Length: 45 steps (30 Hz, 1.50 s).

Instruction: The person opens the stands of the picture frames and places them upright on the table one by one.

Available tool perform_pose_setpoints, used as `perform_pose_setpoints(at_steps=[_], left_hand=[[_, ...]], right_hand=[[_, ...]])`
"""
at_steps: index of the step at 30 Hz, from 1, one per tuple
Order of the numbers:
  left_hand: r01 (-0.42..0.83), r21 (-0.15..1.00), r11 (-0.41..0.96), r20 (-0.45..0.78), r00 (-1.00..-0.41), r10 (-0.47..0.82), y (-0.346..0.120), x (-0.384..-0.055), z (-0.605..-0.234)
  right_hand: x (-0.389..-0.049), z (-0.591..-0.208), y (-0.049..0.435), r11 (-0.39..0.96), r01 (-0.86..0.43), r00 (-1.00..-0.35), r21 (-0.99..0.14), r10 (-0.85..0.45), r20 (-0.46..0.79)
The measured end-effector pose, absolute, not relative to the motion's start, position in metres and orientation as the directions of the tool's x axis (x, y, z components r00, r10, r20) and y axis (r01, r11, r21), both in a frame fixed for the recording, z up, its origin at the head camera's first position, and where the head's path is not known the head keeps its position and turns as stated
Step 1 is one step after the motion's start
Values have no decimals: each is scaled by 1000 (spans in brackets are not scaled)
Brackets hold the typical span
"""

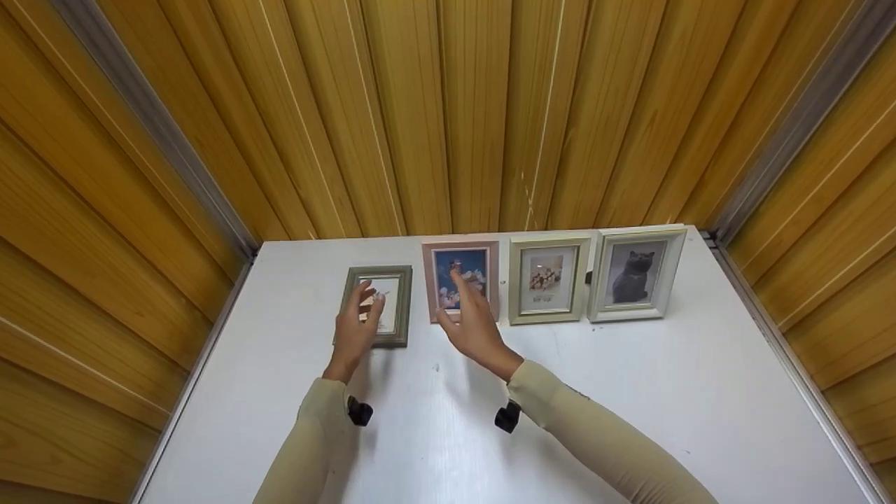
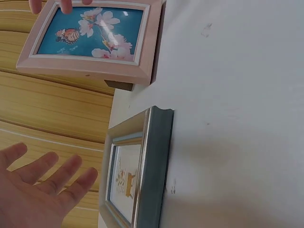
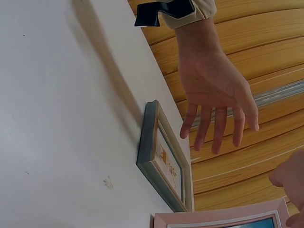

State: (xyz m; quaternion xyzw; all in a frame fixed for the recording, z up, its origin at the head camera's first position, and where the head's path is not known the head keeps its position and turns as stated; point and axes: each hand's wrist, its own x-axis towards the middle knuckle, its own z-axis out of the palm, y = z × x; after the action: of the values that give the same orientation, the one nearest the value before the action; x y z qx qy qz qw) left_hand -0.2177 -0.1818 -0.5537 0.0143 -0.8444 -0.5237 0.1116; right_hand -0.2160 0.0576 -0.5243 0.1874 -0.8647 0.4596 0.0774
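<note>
A green-grey picture frame [image 1: 401, 315] stands on the white table at the left end of a row. My left hand [image 1: 357, 336] hovers in front of it, fingers spread and holding nothing; the right wrist view shows the left hand [image 3: 213, 85] with fingers apart, off the frame's side. To the right stands a pink picture frame [image 1: 494, 280] with a butterfly and blossoms. In the head view my right hand [image 1: 476, 329] overlaps its lower part, fingers extended and holding nothing. The left wrist view catches only fingertips of that hand at the top edge.
Further right stand a cream-gold picture frame [image 1: 516, 280] with a flower picture and a white picture frame [image 1: 672, 273] with a grey cat. All are on the white table [image 1: 434, 434]. Behind and beside it rise wood-patterned panels [image 1: 469, 119].
</note>
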Motion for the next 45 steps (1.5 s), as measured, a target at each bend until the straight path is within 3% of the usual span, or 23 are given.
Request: perform_pose_setpoints(at_steps=[7,27,45], left_hand=[[101,870,483,200,-967,-157,-198,-213,-550],[-33,839,542,107,-969,-223,-233,-217,-557],[-294,748,595,-157,-949,-272,-239,-234,-562]], right_hand=[[-215,-526,36,480,-396,-911,-783,-309,272],[-241,-536,-15,490,-350,-907,-799,-390,158],[-256,-556,-46,611,-294,-939,-735,-329,102]])
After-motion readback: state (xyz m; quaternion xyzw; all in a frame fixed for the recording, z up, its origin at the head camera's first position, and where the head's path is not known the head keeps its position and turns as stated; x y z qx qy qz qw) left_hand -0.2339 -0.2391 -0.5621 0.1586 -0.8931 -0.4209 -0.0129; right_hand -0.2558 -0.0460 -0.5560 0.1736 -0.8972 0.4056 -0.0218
